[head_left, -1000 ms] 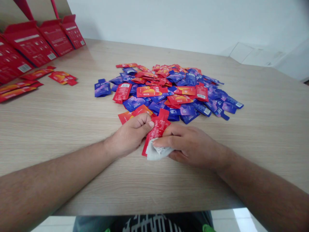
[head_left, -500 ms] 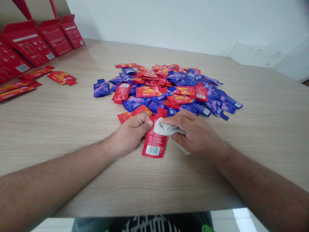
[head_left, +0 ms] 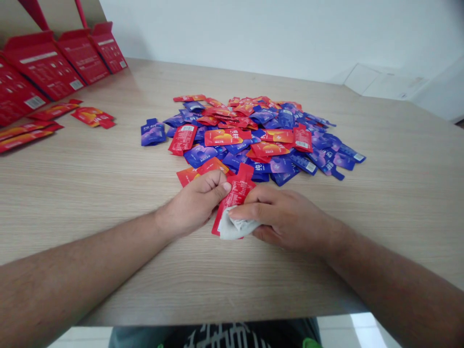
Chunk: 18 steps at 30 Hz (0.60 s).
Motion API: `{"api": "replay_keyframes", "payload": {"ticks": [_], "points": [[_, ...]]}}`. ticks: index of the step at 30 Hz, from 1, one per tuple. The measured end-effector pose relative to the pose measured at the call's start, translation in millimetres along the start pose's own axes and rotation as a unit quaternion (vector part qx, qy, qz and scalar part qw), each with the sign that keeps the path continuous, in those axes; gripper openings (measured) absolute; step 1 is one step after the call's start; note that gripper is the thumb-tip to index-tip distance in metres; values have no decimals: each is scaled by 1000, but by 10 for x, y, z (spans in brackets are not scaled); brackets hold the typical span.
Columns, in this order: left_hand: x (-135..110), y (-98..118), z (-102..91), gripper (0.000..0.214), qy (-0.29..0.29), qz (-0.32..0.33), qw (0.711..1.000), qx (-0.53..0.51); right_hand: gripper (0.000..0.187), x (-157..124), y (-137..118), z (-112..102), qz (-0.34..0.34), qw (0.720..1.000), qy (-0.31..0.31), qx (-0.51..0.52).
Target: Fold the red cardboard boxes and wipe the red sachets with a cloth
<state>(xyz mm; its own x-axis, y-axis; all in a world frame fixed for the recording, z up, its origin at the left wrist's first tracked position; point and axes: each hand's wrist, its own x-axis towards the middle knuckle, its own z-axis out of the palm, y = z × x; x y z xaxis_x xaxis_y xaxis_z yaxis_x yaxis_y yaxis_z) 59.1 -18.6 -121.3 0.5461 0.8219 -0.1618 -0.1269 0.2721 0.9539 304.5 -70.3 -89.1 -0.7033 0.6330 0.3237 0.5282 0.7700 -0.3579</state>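
Observation:
Between thumb and fingers, my left hand [head_left: 199,200] pinches the left edge of a red sachet [head_left: 239,189], its printed back facing up and its narrow spout end pointing away from me. My right hand [head_left: 286,215] is closed on a folded white cloth [head_left: 232,228], pressed against the sachet's lower part. The cloth covers most of the sachet's barcode. Just beyond both hands lies a heap of red-orange and blue-purple sachets [head_left: 228,137].
Red printed cartons [head_left: 47,67] stand at the far left. Several loose red sachets [head_left: 92,117] lie in front of them. A white wall [head_left: 253,38] rises behind the wooden table [head_left: 174,285], whose front edge is close to my body.
My right hand has slid the cloth down the sachet towards me, from its middle to its barcode end. My left hand has stayed in place, holding the sachet.

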Motion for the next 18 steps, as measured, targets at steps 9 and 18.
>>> {"api": "replay_keyframes", "payload": {"ticks": [9,18], "points": [[-5,-11,-7,47,-1,11,1000,13,40,-3,-2,2,3,1000,8,-14],[3,-23,-27,45,-6,26,999,40,43,-8,26,-6,19,998,49,-33]]}}
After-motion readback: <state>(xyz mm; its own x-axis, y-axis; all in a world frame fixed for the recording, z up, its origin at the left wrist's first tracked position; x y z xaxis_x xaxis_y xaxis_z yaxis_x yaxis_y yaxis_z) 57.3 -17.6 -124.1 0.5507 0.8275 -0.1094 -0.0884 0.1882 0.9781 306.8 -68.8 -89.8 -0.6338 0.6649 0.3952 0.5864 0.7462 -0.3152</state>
